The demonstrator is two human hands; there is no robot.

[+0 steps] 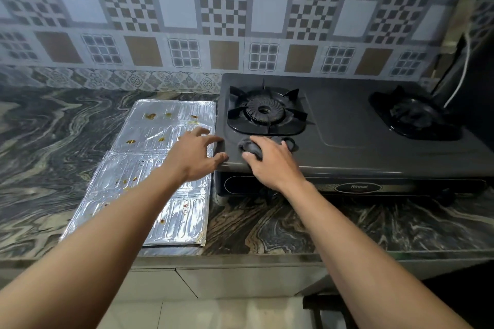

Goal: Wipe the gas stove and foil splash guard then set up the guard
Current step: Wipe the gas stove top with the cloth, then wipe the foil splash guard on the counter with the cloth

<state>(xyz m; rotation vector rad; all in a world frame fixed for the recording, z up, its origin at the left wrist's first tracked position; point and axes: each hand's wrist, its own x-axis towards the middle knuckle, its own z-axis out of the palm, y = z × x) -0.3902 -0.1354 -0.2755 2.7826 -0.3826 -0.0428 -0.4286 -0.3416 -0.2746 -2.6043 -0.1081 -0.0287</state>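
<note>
Gas stove [347,125]: cloth [251,147] under right hand [272,161]

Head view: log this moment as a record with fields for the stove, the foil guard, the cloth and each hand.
gas stove: dark, two burners, on the counter
foil splash guard: flat on the counter left of the stove, brown stains
cloth: dark, bunched, on the stove top before the left burner
left hand: fingers spread, resting on the stove's front left corner
right hand: grips the cloth
</note>
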